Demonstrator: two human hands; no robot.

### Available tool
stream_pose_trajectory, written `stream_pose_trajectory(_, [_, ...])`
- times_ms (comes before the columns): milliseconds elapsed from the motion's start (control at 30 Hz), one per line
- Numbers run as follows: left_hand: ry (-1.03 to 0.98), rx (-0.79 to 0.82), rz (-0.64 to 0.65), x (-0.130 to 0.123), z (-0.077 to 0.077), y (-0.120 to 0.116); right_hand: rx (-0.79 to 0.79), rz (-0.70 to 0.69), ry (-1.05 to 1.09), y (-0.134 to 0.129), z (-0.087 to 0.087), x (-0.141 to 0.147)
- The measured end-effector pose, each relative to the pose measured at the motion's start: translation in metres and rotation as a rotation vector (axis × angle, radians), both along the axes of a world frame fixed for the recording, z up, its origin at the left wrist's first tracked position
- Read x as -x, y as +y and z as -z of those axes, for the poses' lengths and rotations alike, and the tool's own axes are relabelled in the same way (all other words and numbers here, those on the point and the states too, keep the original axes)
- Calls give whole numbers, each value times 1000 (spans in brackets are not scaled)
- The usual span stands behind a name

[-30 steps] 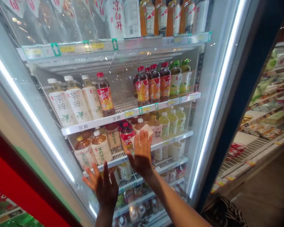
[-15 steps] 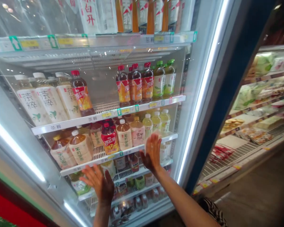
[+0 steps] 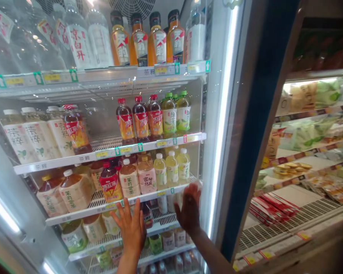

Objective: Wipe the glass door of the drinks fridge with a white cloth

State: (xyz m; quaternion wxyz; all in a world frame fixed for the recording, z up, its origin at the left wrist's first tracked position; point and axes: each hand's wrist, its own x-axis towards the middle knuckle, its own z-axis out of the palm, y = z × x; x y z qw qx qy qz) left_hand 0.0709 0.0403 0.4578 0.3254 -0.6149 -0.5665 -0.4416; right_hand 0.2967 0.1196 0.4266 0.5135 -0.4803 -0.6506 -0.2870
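Note:
My left hand [image 3: 130, 225] is raised with spread fingers and holds nothing. It appears in front of the middle shelf's front edge, below a red-labelled iced tea bottle [image 3: 110, 183] and a white-capped tea bottle [image 3: 129, 179]. To the right, my right hand [image 3: 190, 208] is also open and empty, thumb apart from the fingers. Its fingertips overlap the right end of the same shelf, under pale yellow drink bottles [image 3: 184, 165]. Whether either hand touches anything, I cannot tell.
The drinks fridge [image 3: 214, 125] has several bottle shelves and bright light strips. Iced tea bottles [image 3: 142, 120] and green-capped bottles [image 3: 183, 114] share an upper shelf; clear water bottles [image 3: 78, 43] stand above. Right of a dark frame [image 3: 258, 114], an open chiller [image 3: 303, 152] holds packets.
The view has shifted, so the shelves sit further left and the upper ones lower. My left hand has moved rightward across the shelves, closer to my right hand. Both stay open.

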Motion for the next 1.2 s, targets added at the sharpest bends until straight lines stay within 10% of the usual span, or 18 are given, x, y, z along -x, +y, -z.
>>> stream_pose_trajectory(100, [15, -7, -7, -3, -3, 1, -16, -82, -9, -17, 20, 6])
stream_pose_trajectory(333, [1, -13, -5, -3, -4, 2, -105, -68, 150, 7, -88, 4])
stream_pose_trajectory(500, [59, -11, -37, 11, -6, 3, 28, -136, 25, -30, 0, 42])
stream_pose_trajectory(567, [71, -8, -45, 20, -10, 3, 21, -148, -10, -35, 10, 57])
stream_pose_trajectory(767, [26, -25, -27, 48, -34, -6, -134, -43, 93, -18, -117, 100])
stream_pose_trajectory(833, [29, -56, -5, 60, -42, -11, -114, -20, 74, -25, -121, 121])
stream_pose_trajectory(1000, [33, -82, 24, 109, -60, -23, -21, -71, -12, -54, -67, 183])
stream_pose_trajectory(1200, [-47, -81, -3, 175, -80, -42, -123, -64, 29, -53, -161, 240])
